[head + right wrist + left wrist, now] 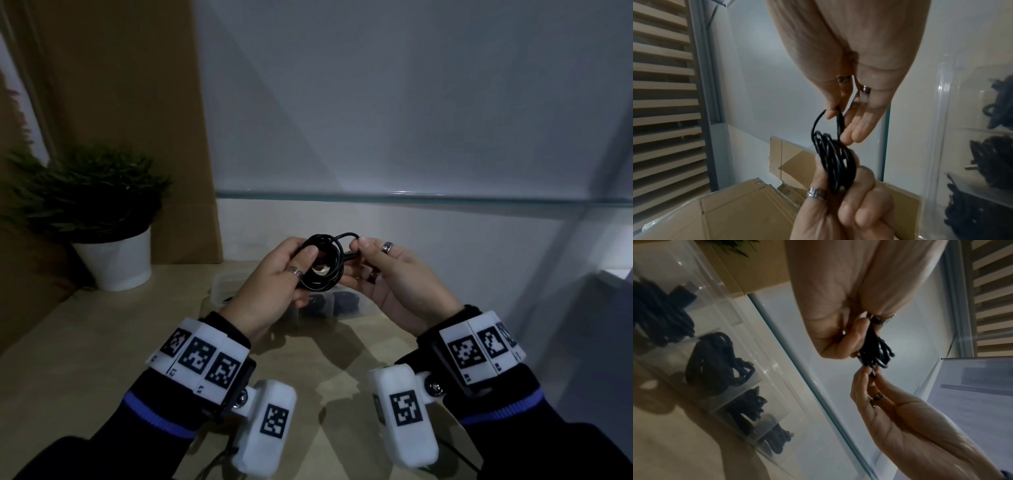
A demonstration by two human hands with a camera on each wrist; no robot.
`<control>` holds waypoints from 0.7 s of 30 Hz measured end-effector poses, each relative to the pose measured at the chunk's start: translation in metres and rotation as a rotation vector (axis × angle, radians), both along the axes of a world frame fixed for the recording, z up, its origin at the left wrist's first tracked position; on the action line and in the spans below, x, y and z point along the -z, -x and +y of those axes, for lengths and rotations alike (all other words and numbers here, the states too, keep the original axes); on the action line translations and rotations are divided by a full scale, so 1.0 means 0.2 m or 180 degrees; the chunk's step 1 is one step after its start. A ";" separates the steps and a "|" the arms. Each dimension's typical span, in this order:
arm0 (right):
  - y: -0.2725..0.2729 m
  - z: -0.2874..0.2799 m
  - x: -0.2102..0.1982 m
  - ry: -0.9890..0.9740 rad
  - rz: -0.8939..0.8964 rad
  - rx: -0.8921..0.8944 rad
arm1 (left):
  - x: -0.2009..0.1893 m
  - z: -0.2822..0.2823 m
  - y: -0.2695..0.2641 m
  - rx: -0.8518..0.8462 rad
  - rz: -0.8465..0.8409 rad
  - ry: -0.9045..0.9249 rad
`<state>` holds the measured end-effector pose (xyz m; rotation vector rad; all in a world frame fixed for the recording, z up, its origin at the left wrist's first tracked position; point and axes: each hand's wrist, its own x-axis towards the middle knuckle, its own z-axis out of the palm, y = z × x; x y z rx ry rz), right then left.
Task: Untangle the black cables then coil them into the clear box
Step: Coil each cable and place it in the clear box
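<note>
Pale wooden surface [85,349] runs beneath a white wall and a glass shelf [411,198]. At far left stands a potted plant [102,219] in a white pot, with a brown cardboard panel [137,102] behind it. Next comes the left hand [274,284], raised above the surface, its thumb and fingers curled round a coiled black cable [325,260] wound into several loops. Below and behind both hands lies the clear box [222,284], on the surface; the left wrist view shows its compartments already holding other black cable bundles [715,363]. To the right, the right hand [394,274] pinches the loose end of the same cable between thumb and forefinger, just beside the coil, its other fingers extended. Rings show on both hands, and marker-covered white wrist units sit on dark sleeves.
</note>
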<state>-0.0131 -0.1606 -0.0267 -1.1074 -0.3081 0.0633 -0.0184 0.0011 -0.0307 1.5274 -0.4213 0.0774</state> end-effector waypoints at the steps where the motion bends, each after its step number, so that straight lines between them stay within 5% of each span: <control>1: 0.00 0.00 0.00 0.0002 0.0013 -0.0020 | 0.00 0.00 0.00 -0.0079 -0.0052 -0.0023; 21: 0.04 0.07 0.02 0.0223 0.0053 -0.0162 | 0.00 -0.02 0.03 0.0077 0.0032 -0.0017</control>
